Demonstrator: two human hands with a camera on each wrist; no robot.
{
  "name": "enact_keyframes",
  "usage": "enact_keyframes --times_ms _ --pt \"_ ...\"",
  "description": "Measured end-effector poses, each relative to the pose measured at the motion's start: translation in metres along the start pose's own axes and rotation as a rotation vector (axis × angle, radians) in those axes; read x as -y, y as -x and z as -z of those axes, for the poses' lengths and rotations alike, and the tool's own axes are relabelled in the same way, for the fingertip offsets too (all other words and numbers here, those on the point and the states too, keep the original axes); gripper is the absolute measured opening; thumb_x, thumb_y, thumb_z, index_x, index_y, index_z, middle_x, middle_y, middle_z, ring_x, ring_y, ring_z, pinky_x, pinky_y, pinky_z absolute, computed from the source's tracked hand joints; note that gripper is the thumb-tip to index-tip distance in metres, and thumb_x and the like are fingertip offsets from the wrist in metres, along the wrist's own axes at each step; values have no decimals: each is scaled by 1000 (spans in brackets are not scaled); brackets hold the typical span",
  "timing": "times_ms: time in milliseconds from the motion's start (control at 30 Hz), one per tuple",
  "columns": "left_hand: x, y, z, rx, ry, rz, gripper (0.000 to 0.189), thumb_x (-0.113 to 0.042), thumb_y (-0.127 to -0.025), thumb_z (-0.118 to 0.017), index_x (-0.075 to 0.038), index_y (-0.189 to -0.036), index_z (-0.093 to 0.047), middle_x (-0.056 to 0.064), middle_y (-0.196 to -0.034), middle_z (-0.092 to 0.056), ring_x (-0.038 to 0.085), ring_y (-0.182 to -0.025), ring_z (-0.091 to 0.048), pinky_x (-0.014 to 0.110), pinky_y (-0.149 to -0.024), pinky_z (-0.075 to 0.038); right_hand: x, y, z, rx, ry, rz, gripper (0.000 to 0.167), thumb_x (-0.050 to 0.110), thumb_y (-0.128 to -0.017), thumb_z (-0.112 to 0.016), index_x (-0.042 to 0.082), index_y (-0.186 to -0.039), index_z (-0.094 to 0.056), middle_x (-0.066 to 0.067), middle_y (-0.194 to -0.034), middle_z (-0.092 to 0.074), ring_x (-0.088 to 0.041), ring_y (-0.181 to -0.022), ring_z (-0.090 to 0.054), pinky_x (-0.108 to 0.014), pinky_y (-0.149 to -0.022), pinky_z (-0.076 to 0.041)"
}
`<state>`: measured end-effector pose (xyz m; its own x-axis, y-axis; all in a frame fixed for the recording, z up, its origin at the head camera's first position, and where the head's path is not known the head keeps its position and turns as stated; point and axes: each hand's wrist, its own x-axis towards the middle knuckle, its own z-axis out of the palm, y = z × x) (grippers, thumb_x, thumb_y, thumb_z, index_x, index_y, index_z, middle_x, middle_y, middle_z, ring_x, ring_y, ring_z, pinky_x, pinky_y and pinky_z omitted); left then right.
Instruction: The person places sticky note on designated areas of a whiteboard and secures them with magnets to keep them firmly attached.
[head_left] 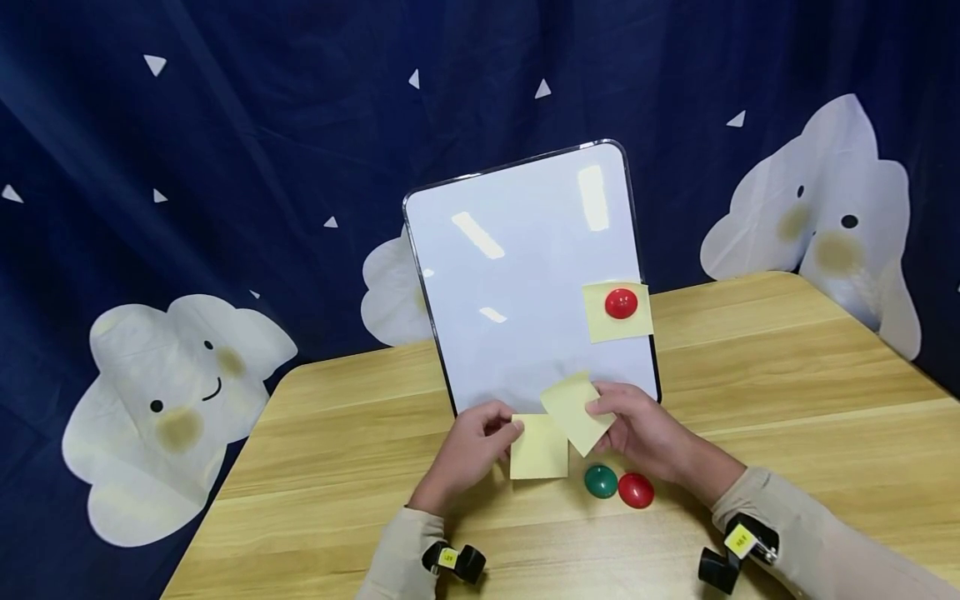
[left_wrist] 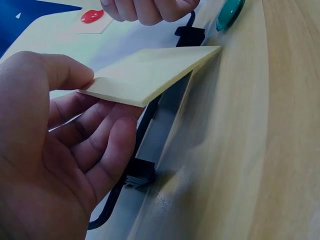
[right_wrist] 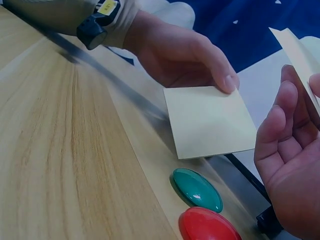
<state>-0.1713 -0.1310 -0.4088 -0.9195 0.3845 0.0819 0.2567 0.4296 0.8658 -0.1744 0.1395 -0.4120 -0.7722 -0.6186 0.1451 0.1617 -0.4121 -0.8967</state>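
My left hand (head_left: pixel 474 450) pinches a pad of yellow sticky notes (head_left: pixel 539 447) between thumb and fingers; the left wrist view shows the pad's thickness (left_wrist: pixel 145 75). Just to the right, my right hand (head_left: pixel 641 429) holds a single yellow sticky note (head_left: pixel 576 412), slightly bent and tilted, apart from the pad in the right wrist view. Behind both hands a whiteboard (head_left: pixel 525 275) with a black frame leans upright. Another sticky note (head_left: pixel 596 323) is on its right edge, under a round red magnet (head_left: pixel 621 303). A green magnet (head_left: pixel 601 481) and a second red magnet (head_left: pixel 636 490) lie below my right hand.
The wooden table (head_left: pixel 337 467) carries the board and the loose magnets. Black clips or feet (left_wrist: pixel 140 172) show along the board's lower edge. Behind the table hangs a dark blue curtain (head_left: pixel 300 125) with white cloud shapes (head_left: pixel 180 400).
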Motion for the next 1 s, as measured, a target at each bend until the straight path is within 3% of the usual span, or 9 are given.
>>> enact_keyframes --times_ms 400,667,800,1000 --pt "-1 -1 0 -6 -69 -4 23 -30 -101 -62 -18 -82 -68 7 -67 -60 15 -59 -53 26 -53 -40 -1 0 1 -6 -5 -5 31 7 -104 -35 7 -116 -63 -2 -94 -70 -12 -74 -65 -22 -63 -52" --pt "2 1 -1 55 -119 15 28 -32 -102 -58 -18 -81 -69 7 -68 -64 23 -61 -63 27 -53 -47 -1 0 0 11 5 8 29 9 -104 -37 7 -116 -63 -2 -96 -71 -11 -75 -66 -22 -64 -52" --pt "0 1 -3 81 -129 18 35 -35 -102 -58 -16 -74 -67 3 -67 -64 20 -59 -64 27 -53 -47 -1 1 0 6 10 11 29 9 -104 -37 7 -115 -64 -2 -96 -71 -10 -75 -66 -22 -64 -52" --pt "0 1 -4 74 -289 -6 42 -33 -103 -57 -17 -65 -66 -5 -63 -63 11 -57 -60 25 -51 -41 -1 0 0 -2 15 10 29 9 -104 -38 8 -114 -65 -1 -94 -71 -10 -73 -65 -21 -64 -52"
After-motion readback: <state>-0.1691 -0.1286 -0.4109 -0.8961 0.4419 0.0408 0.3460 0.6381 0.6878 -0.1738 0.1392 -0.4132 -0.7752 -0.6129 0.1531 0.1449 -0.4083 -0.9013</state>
